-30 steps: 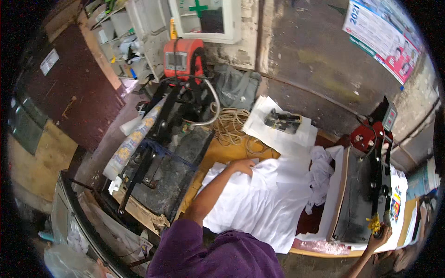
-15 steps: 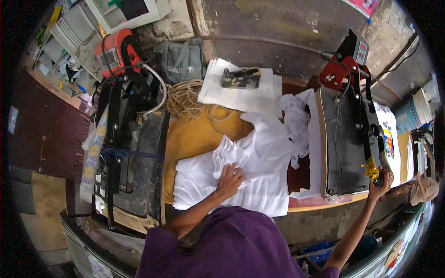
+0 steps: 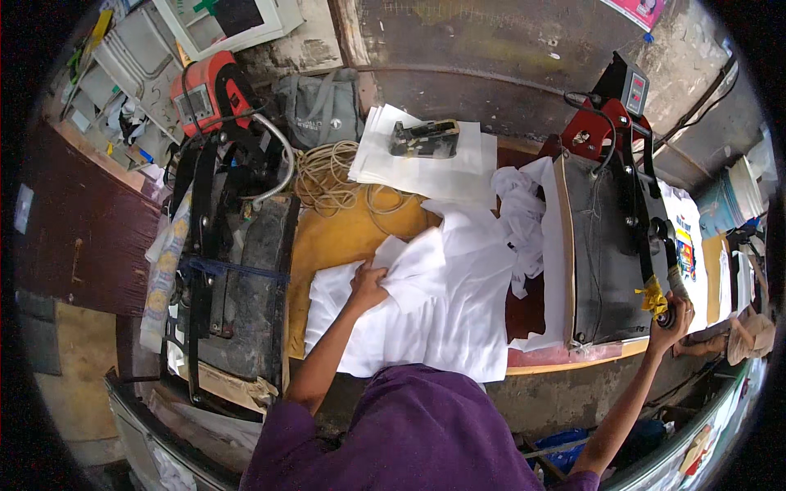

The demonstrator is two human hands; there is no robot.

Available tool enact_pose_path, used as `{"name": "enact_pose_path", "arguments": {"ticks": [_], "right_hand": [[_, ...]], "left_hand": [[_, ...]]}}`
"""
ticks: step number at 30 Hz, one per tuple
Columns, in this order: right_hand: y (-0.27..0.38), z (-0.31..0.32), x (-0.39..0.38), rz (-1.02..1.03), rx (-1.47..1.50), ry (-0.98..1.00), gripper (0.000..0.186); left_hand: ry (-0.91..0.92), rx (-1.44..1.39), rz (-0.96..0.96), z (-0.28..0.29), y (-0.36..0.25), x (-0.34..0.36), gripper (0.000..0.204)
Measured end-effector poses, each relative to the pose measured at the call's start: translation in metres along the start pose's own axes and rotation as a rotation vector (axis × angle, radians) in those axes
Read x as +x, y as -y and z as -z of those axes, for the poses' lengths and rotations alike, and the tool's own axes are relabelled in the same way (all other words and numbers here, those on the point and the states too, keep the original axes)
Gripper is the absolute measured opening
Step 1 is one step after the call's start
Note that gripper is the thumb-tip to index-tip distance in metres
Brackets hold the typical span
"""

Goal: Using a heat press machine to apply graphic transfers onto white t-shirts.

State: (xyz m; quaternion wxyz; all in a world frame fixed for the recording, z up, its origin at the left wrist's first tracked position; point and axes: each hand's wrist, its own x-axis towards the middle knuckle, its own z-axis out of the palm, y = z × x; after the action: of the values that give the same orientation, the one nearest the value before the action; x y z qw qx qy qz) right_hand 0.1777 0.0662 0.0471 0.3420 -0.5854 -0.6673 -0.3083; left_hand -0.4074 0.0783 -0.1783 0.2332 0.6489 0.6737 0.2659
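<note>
My left hand (image 3: 368, 288) is closed on a bunched fold of a white shirt (image 3: 417, 266), lifting it a little off more white cloth (image 3: 467, 327) spread on the table in front of me. My right hand (image 3: 671, 323) grips the handle of a heat press (image 3: 602, 254) at the right, beside a yellow tie on its lever. The press has a dark flat top and a red-and-black head with a small display. White cloth lies underneath its near-left edge. Crumpled white fabric (image 3: 520, 217) sits between the spread cloth and the press.
A second heat press (image 3: 241, 303) with a red control box (image 3: 201, 98) stands at the left. Coiled cord (image 3: 323, 176), a grey bag (image 3: 319, 110) and white sheets (image 3: 377, 164) bearing a dark block (image 3: 426, 139) lie at the back. Someone's arm (image 3: 725, 337) shows far right.
My left hand has moved left and up, pulling a fold of the white shirt up from the layers below. My right hand stays on the press handle.
</note>
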Motion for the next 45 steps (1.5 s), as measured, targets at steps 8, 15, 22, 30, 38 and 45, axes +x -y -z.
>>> {"name": "enact_pose_path", "arguments": {"ticks": [8,15,22,30,38,45], "right_hand": [[-0.017,-0.005,-0.01,0.035,-0.007,-0.014,0.027],[-0.001,0.0,-0.002,0.017,-0.013,-0.011,0.022],[0.023,0.004,0.013,-0.017,0.011,0.001,0.016],[0.018,0.001,0.014,0.028,0.0,-0.048,0.019],[0.024,0.0,0.016,0.088,0.012,-0.104,0.019],[0.016,0.007,0.012,0.049,-0.019,-0.072,0.02]], "left_hand": [[0.067,-0.161,0.162,0.006,0.009,-0.006,0.023],[0.341,-0.194,-0.128,0.079,-0.063,0.01,0.024],[-0.5,0.358,-0.135,0.129,-0.025,0.113,0.034],[0.15,-0.074,-0.405,-0.03,-0.006,0.037,0.025],[0.66,-0.02,-0.306,-0.048,-0.082,-0.033,0.03],[-0.128,0.252,-0.06,-0.025,-0.005,-0.09,0.059]]}}
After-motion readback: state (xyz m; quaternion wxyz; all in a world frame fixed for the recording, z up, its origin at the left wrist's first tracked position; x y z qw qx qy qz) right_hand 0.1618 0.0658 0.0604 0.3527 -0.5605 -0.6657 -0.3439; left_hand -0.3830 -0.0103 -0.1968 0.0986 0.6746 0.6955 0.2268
